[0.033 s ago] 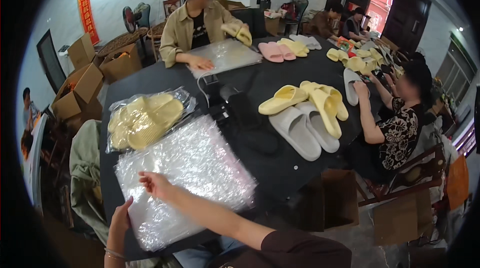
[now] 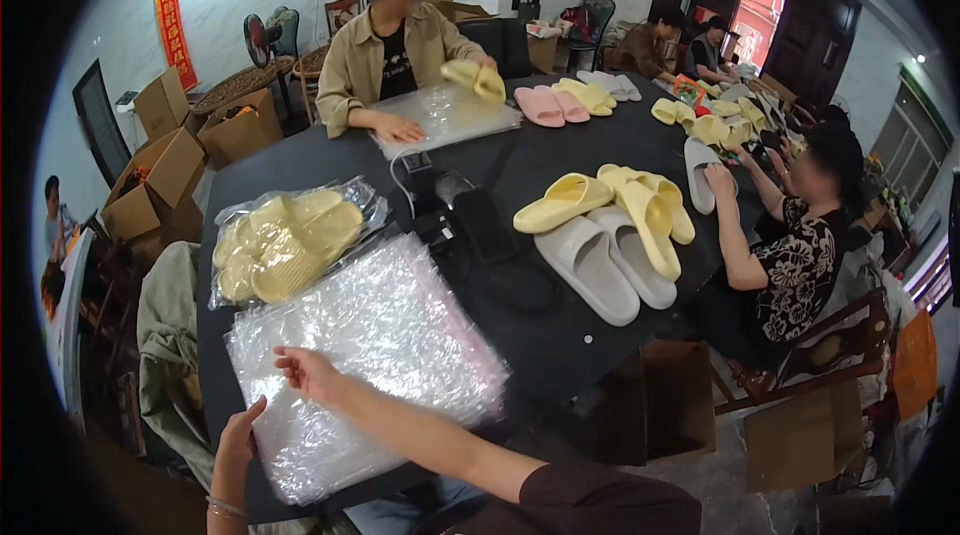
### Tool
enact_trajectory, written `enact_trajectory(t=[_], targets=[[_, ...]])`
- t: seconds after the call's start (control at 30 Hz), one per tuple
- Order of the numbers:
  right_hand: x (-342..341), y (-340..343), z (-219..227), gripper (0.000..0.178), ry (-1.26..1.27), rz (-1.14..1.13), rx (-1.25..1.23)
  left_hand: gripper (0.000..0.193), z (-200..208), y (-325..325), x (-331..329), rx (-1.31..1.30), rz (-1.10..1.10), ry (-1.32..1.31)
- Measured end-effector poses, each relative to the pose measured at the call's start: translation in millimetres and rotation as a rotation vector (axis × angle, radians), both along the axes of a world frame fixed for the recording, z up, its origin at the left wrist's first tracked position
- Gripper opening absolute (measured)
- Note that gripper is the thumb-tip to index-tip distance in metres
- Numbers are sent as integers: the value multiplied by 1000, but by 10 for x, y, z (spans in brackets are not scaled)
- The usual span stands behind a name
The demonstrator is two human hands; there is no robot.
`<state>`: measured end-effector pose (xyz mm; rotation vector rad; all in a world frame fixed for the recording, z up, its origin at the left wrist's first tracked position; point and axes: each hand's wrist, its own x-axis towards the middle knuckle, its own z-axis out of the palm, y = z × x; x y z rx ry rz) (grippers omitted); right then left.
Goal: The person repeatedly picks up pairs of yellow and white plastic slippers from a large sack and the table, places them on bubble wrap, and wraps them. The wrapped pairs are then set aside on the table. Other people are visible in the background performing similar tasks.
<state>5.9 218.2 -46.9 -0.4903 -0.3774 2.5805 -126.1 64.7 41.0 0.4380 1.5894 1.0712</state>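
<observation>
A stack of clear, shiny plastic bags lies on the dark table in front of me. Over its left part, my right hand is closed with the fingers curled. Whether a thin film is between those fingers cannot be made out. Beside the stack's near left edge is my left hand. Its thumb is stretched out at the edge; the other fingers are mostly hidden, and nothing shows in the hand. Just beyond the stack, yellow slippers lie inside a clear bag.
Right of the middle lie yellow slippers and grey slippers. A black device with a cable stands mid-table. Across, a person holds yellow slippers over clear bags; at right another person handles a grey slipper. Cardboard boxes stand below.
The yellow slippers in the hand of the person across have dropped slightly toward the bags. The whole view has shifted a little; my hands keep nearly the same place over the stack.
</observation>
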Motion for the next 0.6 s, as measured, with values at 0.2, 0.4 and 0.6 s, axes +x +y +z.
enact_trajectory(t=[0.2,0.4,0.6], targets=[[69,52,115,22,47,27,10,35,286,4,271,114,19,75],[337,-230,926,27,-113,-72,455,30,331,-14,120,6,-71,137],[1054,-450,1730,26,-61,-163,901,31,1567,78,21,245,11,460]])
